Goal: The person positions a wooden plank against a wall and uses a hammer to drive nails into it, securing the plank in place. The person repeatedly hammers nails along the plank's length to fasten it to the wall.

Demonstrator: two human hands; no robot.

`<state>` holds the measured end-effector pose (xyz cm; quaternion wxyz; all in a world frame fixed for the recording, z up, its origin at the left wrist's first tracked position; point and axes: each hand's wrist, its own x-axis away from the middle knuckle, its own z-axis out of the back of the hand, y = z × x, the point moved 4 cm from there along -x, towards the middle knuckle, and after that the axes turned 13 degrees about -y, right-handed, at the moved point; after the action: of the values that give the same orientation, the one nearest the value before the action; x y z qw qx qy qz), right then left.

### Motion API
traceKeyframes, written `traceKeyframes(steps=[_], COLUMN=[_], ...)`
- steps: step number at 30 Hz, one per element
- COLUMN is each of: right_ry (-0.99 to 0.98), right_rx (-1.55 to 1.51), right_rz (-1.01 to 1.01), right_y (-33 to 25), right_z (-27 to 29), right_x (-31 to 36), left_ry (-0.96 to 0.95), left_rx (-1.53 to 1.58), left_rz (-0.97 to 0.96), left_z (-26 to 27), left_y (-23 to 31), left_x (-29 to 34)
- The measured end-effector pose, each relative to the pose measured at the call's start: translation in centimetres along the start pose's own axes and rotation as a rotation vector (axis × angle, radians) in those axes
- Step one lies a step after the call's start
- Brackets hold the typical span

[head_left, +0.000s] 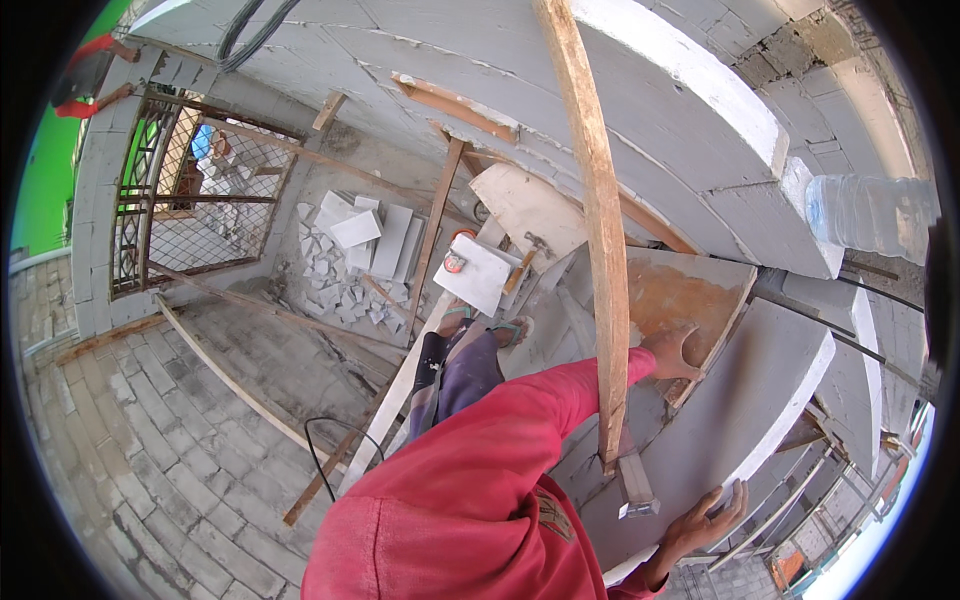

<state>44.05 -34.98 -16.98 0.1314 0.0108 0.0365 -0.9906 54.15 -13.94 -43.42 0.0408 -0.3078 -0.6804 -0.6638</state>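
Note:
My left arm, in a red sleeve, passes behind an upright wooden post (590, 200). Its hand, my left hand (668, 354), touches a brown-stained board (690, 290) near its wood-edged side, fingers and thumb curved apart. Lower right, my right hand (704, 522) has its fingers spread by the lower edge of a large grey-white panel (740, 400); I cannot tell if it presses on it. A small block-shaped piece with a shiny end (637, 488) sits at the post's foot, between my hands.
A clear plastic bottle (868, 210) lies atop the block wall (680, 130). A hammer (537, 242) and an orange-and-white container (454, 262) lie near my feet. Broken block pieces (335, 285) and slanting timbers (437, 220) cover the floor. Another person's red sleeve (78, 107) shows upper left.

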Motion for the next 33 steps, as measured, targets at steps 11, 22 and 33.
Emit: traceKeyframes(steps=[11,22,33], right_ry=[-0.043,0.005,-0.001], right_rx=[-0.151,-0.158,-0.273], right_rz=[-0.174,-0.100,-0.170], right_y=[-0.46,-0.58,-0.27], right_z=[0.02,0.18,0.57], right_x=[0.00,-0.23,-0.44], left_ry=[-0.005,0.033,0.100], left_rx=[-0.024,-0.049,-0.080], left_rz=[0.025,0.015,0.030], left_z=[-0.23,-0.09,-0.72], left_y=[-0.12,-0.01,-0.57], left_x=[-0.38,-0.52,-0.78])
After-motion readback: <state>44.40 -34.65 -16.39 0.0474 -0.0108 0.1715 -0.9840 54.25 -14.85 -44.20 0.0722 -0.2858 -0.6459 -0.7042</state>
